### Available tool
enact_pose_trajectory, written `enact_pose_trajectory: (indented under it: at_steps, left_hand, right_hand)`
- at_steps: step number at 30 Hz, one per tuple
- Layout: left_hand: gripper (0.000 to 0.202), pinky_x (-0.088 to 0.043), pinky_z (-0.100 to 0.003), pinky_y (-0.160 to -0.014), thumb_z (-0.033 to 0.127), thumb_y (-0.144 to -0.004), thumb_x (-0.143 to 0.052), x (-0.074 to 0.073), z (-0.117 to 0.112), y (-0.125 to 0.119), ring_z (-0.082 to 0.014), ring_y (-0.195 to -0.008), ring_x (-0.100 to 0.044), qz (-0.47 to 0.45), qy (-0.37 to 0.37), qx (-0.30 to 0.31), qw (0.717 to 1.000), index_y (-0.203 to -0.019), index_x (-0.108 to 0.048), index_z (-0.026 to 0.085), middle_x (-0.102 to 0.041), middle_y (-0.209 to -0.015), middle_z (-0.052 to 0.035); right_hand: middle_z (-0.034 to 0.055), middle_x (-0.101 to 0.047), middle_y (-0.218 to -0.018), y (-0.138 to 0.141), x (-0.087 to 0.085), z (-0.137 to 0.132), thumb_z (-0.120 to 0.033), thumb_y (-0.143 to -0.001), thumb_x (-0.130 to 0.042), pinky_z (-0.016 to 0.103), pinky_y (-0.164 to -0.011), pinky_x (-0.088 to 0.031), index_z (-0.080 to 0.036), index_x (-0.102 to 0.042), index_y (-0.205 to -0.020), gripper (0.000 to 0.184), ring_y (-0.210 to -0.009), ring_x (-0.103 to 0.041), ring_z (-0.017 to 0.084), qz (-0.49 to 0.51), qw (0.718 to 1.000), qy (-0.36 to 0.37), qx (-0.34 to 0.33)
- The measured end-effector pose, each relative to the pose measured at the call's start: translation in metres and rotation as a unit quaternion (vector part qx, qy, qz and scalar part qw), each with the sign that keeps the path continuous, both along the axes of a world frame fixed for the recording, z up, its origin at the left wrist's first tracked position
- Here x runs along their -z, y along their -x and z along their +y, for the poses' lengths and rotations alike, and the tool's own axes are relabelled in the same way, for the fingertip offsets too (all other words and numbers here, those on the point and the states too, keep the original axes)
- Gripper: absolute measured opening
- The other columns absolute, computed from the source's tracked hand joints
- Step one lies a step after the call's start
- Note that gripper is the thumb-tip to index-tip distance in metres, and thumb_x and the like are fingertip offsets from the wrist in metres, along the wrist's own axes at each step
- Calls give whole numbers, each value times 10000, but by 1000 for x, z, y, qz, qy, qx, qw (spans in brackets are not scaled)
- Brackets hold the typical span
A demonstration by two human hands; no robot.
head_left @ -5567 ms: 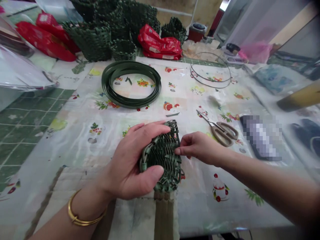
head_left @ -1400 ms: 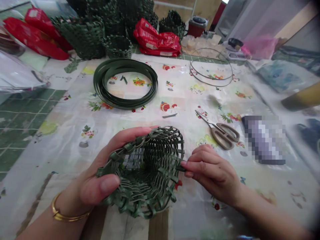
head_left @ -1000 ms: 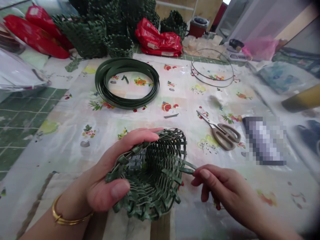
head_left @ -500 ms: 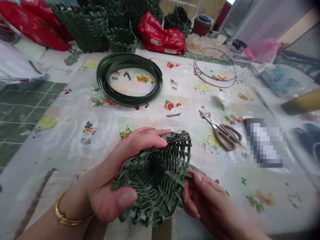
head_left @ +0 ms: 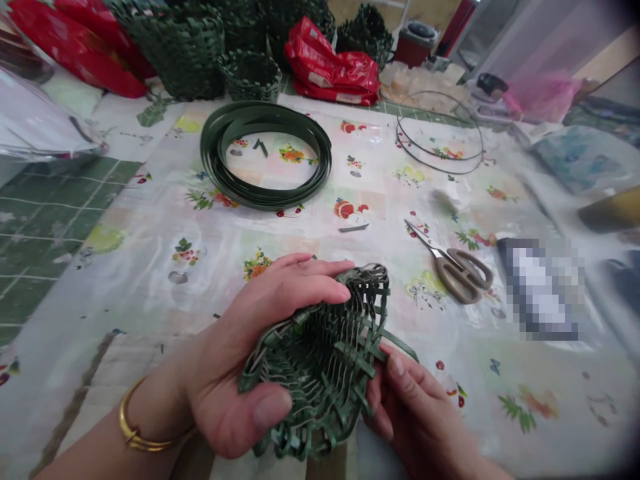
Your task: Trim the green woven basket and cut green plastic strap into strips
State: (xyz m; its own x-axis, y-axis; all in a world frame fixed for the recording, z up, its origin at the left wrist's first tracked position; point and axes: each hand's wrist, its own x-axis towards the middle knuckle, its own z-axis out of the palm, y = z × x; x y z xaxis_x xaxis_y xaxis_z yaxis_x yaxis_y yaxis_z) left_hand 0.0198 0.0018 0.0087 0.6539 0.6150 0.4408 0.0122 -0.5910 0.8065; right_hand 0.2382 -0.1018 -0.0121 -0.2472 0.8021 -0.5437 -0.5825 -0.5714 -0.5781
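A small dark green woven basket (head_left: pixel 325 367) is tilted so its opening faces me. My left hand (head_left: pixel 255 340) is wrapped round its left side, fingers over the far rim and thumb at the near edge; a gold bangle circles that wrist. At the basket's right wall, my right hand (head_left: pixel 405 387) pinches a green weaving strip (head_left: pixel 377 352) between thumb and fingers. Another strip end (head_left: pixel 403 345) sticks out to the right behind that hand. The fingers under the basket are partly hidden.
Scissors (head_left: pixel 463 273) lie right of the basket, beside a pixelated dark-edged object (head_left: pixel 543 290). Farther back are a coil of green strip (head_left: pixel 213 160), a thin wire ring (head_left: pixel 483 143), a red plastic bag (head_left: pixel 335 67) and several woven baskets (head_left: pixel 175 53). A patterned sheet (head_left: pixel 145 287) covers the table.
The whole view has shifted slightly, so things on the table appear a little farther right. Both hands keep their hold, and the right fingers have moved slightly at the strip.
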Motion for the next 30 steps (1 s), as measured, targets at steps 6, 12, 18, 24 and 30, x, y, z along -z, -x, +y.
enact_pose_trajectory:
  at_steps: [6, 12, 18, 24, 30]
  left_hand:
    - [722, -192, -527, -1174, 580, -752, -526, -2, 2, 0, -361, -1314, -423, 28, -26, 9, 999, -1383, -402, 252, -454, -1451, -65]
    - [578, -274, -532, -1124, 540, -837, -478, -10, -4, -8, -340, -1356, -359, 2, 51, -36, 998, -1322, -458, 226, -528, -1362, -91]
    - [619, -219, -496, -1140, 525, -789, -523, -12, -5, -11, -324, -1362, -361, 17, -4, -14, 1000, -1324, -447, 222, -546, -1345, -103]
    - [638, -189, -507, -1146, 470, -765, -531, -15, -7, -14, -316, -1322, -419, 40, -59, -12, 997, -1338, -415, 216, -585, -1292, -111]
    - [637, -205, -472, -1147, 497, -764, -514, -10, -6, -9, -323, -1349, -379, 23, -43, -12, 999, -1330, -431, 218, -530, -1369, -100]
  right_hand:
    - [-16, -547, -513, -5, 1, 2, -481, -877, -609, 193, -475, -269, -151, -654, -652, 402, -459, -438, 62, -40, 999, -21, -27]
    - [-2, -571, -517, -9, -3, 12, -464, -898, -581, 204, -464, -258, -141, -666, -648, 418, -435, -412, 61, -85, 996, -11, -27]
    - [-33, -456, -457, -12, -4, 9, -466, -923, -527, 215, -491, -240, -143, -648, -635, 449, -449, -319, 72, -35, 997, -12, -63]
    - [-40, -449, -454, -10, -6, 12, -468, -887, -586, 208, -465, -216, -141, -628, -596, 440, -434, -317, 61, -97, 994, -23, -47]
    - [-54, -429, -395, -13, -7, 20, -480, -842, -635, 191, -412, -187, -128, -617, -544, 462, -357, -288, 31, -70, 994, 37, -76]
